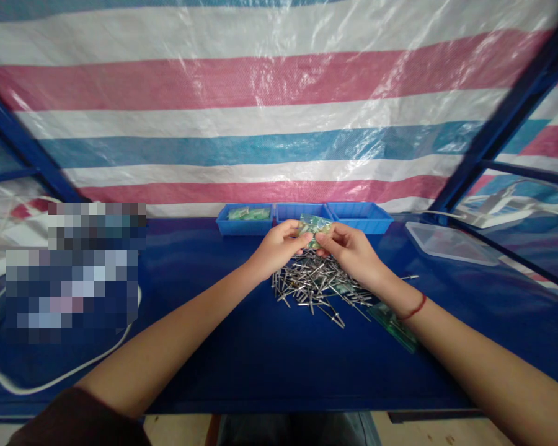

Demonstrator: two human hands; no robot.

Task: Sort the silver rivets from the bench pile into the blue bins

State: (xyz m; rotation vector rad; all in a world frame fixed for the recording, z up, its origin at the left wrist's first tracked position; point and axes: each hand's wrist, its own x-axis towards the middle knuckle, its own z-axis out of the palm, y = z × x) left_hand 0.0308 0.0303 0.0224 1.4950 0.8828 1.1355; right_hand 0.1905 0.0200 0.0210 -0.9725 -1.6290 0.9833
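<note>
Between my two hands is a small clear plastic bag (315,222) with green markings, held up above the table. My left hand (283,248) pinches its left side between thumb and fingers. On the other side my right hand (348,246) grips it the same way, the thumbs close together. What the bag contains is too small to make out. Just below and behind my hands lies a loose pile of metal pop rivets (314,279). Several flat green-marked plastic bags (393,325) lie partly under my right forearm.
Three joined blue bins (302,215) stand at the back; the left one holds green-marked packets (248,214). A translucent lid (451,243) lies at right, near a white power strip (497,207). A white cable (74,383) loops at left. Blue posts and striped sheeting (260,148) enclose the table.
</note>
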